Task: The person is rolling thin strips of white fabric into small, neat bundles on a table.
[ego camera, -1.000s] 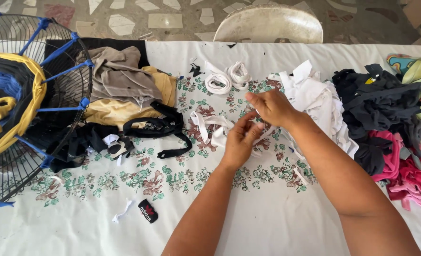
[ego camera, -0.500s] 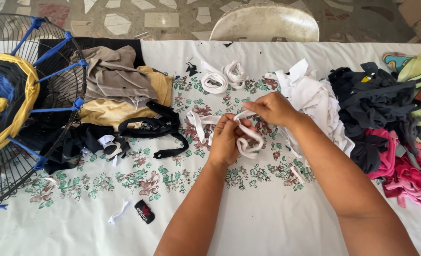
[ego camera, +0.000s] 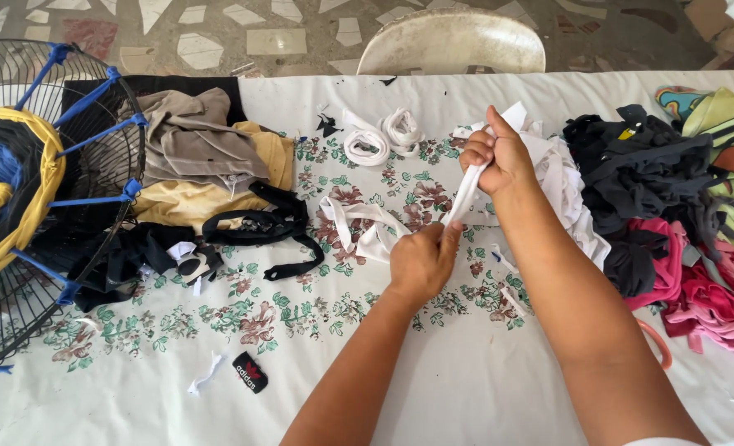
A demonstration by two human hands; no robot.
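Between the two hands a white cloth strip [ego camera: 468, 196] runs taut and slanted above the desk [ego camera: 466, 388]. Right hand [ego camera: 494, 154], the farther one, is fisted around its upper end; left hand [ego camera: 420, 260], nearer, pinches the lower end. More white strips [ego camera: 358, 225] lie just left of the left hand.

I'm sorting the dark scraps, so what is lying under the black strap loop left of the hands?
The black strap loop lies partly on the yellow cloth and partly on the floral tablecloth. Whatever lies below the yellow cloth is covered.
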